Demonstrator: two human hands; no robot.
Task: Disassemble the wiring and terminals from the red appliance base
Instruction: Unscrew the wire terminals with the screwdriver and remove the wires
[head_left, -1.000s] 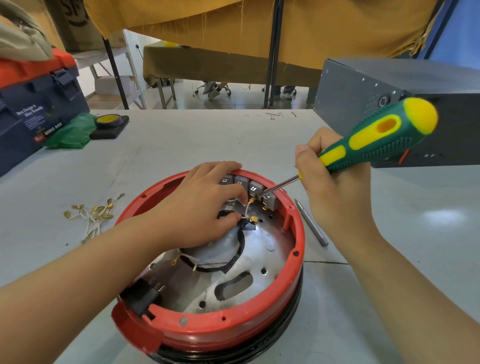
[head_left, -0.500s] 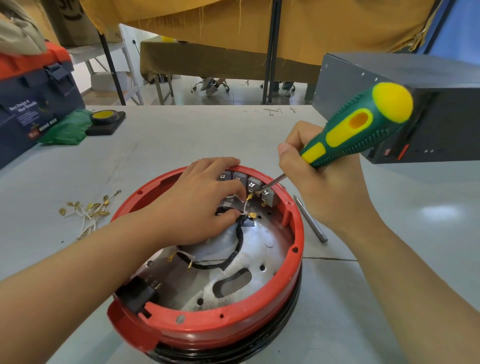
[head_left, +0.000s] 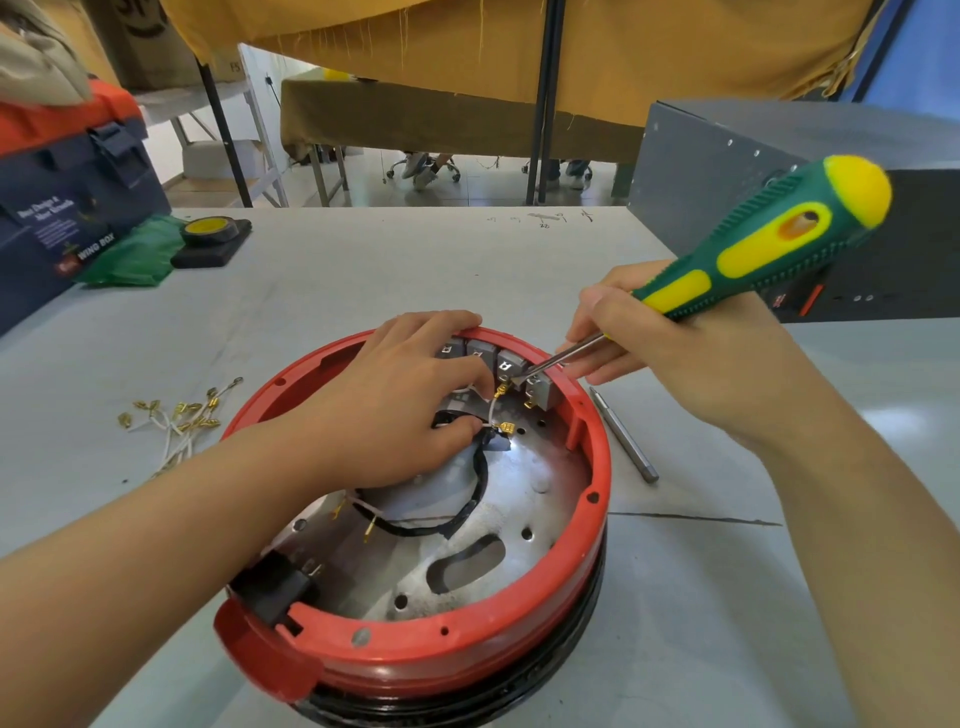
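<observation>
The right hand (head_left: 670, 358) grips a screwdriver (head_left: 748, 260) by its green and yellow handle, fingers curled round the lower end, with the handle angled up and to the right. The metal shaft runs down and left from the fingers, and its tip sits at a grey terminal block (head_left: 506, 362) just inside the far rim of the red base (head_left: 415, 654).

The left hand (head_left: 395, 400) lies inside the base, just left of the tip. Its fingertips reach the row of grey blocks at the far rim, and thumb and forefinger pinch a white wire (head_left: 491, 413) that ends in brass terminals beside the tip. The two hands are close together, with the wire and tip between them.

The base stands on the table (head_left: 363, 270), directly in front of the person, open side up, showing a metal plate (head_left: 540, 499) with holes. A black cable (head_left: 467, 509) curves across the plate from under the left hand, and a black plug (head_left: 275, 587) sits at the near-left rim.

A metal bit (head_left: 623, 436) lies on the table just right of the base. A pile of loose white wires with brass terminals (head_left: 176, 421) lies well to the left. Farther back on the left are a tape roll (head_left: 210, 228) on a black pad, a green bag (head_left: 135, 254) and a dark toolbox (head_left: 62, 208). A grey metal case (head_left: 727, 182) stands at the back right.
</observation>
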